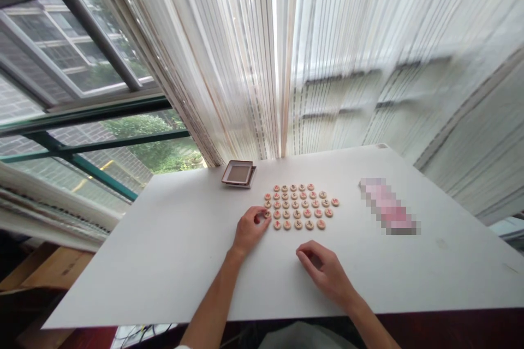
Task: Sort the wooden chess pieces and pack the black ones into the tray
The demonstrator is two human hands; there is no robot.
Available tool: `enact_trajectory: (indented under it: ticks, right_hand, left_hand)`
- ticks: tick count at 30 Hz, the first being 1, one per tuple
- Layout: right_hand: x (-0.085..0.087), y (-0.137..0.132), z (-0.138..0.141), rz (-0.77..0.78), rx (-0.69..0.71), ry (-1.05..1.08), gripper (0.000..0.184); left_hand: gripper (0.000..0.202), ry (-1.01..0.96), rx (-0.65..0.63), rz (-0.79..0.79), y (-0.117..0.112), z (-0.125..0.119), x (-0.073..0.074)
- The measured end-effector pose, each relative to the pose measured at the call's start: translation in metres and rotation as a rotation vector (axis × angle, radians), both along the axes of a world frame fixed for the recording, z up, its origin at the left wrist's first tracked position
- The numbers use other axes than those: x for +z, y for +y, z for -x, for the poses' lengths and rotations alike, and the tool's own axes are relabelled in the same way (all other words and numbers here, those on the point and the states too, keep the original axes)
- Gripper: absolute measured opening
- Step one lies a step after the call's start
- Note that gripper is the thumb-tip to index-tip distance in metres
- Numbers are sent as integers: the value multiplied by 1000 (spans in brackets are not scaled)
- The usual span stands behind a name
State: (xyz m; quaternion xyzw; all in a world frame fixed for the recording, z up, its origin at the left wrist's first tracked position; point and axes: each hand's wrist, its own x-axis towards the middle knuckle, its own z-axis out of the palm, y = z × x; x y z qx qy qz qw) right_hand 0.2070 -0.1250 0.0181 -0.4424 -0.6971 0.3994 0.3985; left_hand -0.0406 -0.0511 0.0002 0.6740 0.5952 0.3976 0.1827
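Note:
Several round wooden Chinese chess pieces (297, 204), marked with red or black characters, lie in uneven rows on a white table (172, 262). At the left end of one row, my left hand (250, 228) has thumb and fingertips closed around a single chess piece (267, 214). That piece is at table level, beside its neighbours. My right hand (323, 270) rests on the table nearer to me, just below the front row. Its fingers are curled, with thumb and forefinger tips together, and no piece shows in them.
Behind the pieces to the left sits a shallow square box (238, 173), apparently stacked with its lid. A pixelated pink object (388, 207) lies on the right. Striped string curtains (229, 65) hang along the back edge, with a window (82, 65) at left. A cardboard box (53, 267) stands below.

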Motion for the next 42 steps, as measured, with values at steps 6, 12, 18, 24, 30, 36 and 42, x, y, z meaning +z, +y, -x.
enact_trajectory:
  ticks: [6, 12, 18, 24, 30, 36, 42]
  right_hand:
    - [-2, -1, 1, -4, -15, 9, 26]
    - [-5, -3, -7, 34, -102, 72, 25]
    - [-2, 1, -47, 37, -208, 20, 26]
    - [-14, 7, -72, 48, -276, 12, 28]
    - [-20, 8, -71, 94, -303, 24, 27]
    - [-18, 11, -71, 95, -308, 16, 26]
    - [-21, 11, -73, 108, -311, -15, 25]
  left_hand:
    - [25, -23, 4, -21, -1, -1, 0]
    - [32, -72, 34, -49, 1, 3, 2]
    - [26, 5, 88, -135, 25, 41, 18]
    - [31, 246, 125, -193, 73, 84, 36]
    - [21, 474, 68, -142, 95, 90, 34]
    - [18, 608, 19, -112, 73, 83, 34]
    - [16, 697, 13, -79, 15, 86, 38]
